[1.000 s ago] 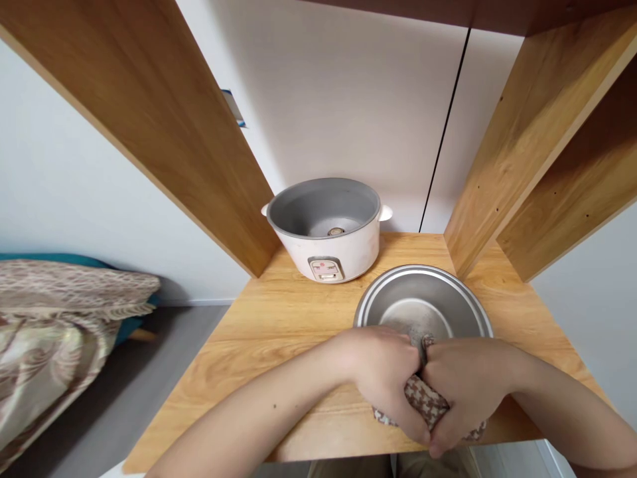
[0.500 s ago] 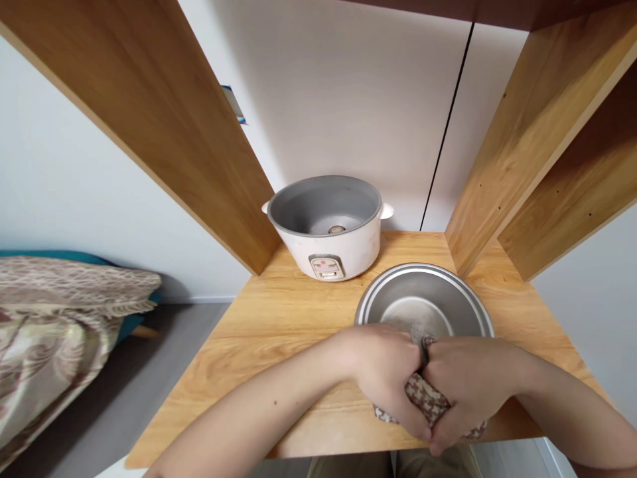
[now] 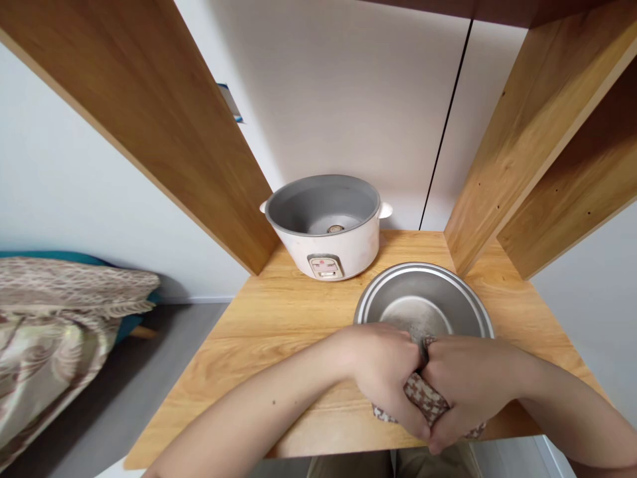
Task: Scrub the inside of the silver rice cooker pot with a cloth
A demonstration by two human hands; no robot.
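Note:
A round metal inner pot [image 3: 423, 285] rests on the wooden table, its near rim covered by my hands. My left hand [image 3: 385, 368] and my right hand [image 3: 465, 378] are side by side over that near rim, both closed on a brown and white patterned cloth [image 3: 428, 397]. The cloth is folded over the rim, and parts of it show between and below my fingers. My thumbs meet on its near side. Behind and to the left of the pot stands a white rice cooker body [image 3: 328, 242], lidless, with its grey inside and central heating spot visible.
The wooden tabletop [image 3: 223, 355] has wooden uprights on its left [image 3: 164, 133] and right [image 3: 497, 139]. A white wall panel [image 3: 343, 99] closes off the back. At far left, a patterned blanket [image 3: 60, 332] drapes over blue furniture on the grey floor.
Almost nothing differs. Both hands keep the same grip on the cloth at the pot's rim, and the view has shifted very slightly.

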